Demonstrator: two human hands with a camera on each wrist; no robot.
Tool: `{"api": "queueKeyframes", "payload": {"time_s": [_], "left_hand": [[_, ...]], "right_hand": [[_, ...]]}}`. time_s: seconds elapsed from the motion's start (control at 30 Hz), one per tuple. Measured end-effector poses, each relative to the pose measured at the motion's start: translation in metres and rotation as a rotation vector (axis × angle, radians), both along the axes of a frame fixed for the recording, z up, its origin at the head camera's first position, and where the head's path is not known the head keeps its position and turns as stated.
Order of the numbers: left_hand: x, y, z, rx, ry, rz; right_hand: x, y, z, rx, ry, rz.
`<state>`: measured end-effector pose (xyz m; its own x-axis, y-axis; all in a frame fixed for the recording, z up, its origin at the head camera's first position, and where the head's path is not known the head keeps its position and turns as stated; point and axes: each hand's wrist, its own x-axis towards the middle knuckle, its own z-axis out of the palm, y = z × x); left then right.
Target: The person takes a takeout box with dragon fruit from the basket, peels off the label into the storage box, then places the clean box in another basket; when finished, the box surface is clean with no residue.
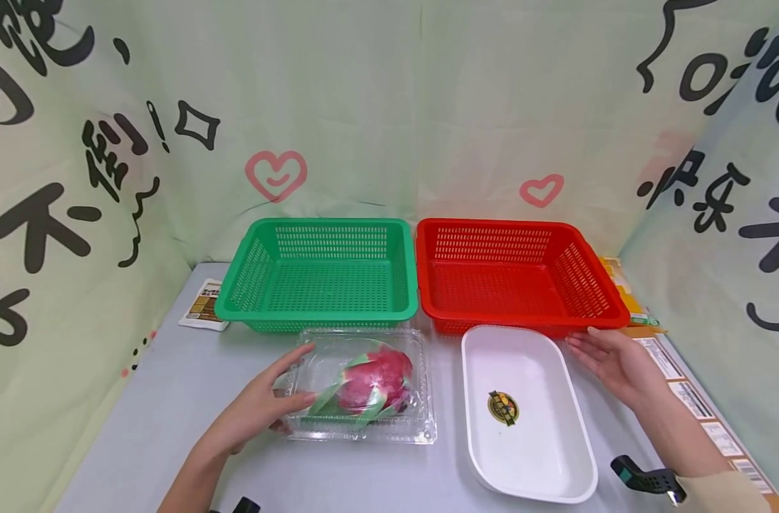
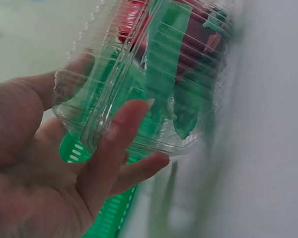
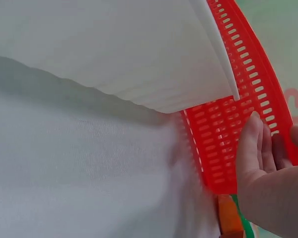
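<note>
A clear plastic clamshell box (image 1: 422,420) holds a pink dragon fruit (image 1: 370,381) with green scales. My left hand (image 1: 267,399) grips the box's left end, and in the left wrist view its fingers (image 2: 114,144) wrap around the box's end (image 2: 89,119). At the front right corner of the red basket (image 1: 492,288), my right hand (image 1: 620,363) holds the rim between thumb and fingers, as the right wrist view shows. A white tray (image 1: 537,442) with a round dark sticker lies between the hands, its far end overlapping the basket's front in the head view.
Left of the red basket stands a green slotted basket (image 1: 325,285). A small packet (image 1: 205,305) lies at the table's back left. Yellow packaging (image 1: 623,288) and a strip of labelled cardboard (image 1: 703,413) line the right edge. Printed cloth (image 1: 376,107) encloses the table's back and sides.
</note>
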<state>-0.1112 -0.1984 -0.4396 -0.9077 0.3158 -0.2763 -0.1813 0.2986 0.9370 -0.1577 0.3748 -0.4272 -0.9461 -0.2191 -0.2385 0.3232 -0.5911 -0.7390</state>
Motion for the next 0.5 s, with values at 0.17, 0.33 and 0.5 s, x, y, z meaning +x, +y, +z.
{"api": "queueKeyframes", "payload": {"time_s": [0.17,0.33,0.5], "left_hand": [[-0.0003,-0.0029,-0.0032,0.077,-0.026,-0.006],[-0.0001,-0.0051,-0.0045,0.097,-0.04,-0.043],[0.0,-0.0058,-0.0049,0.09,-0.046,-0.049]], "right_hand": [[-0.0011,-0.0021,0.0026,-0.069,-0.016,-0.008],[0.0004,-0.0026,0.0049,-0.107,-0.065,-0.03],[0.0007,-0.0033,0.0053,-0.169,-0.153,-0.084]]}}
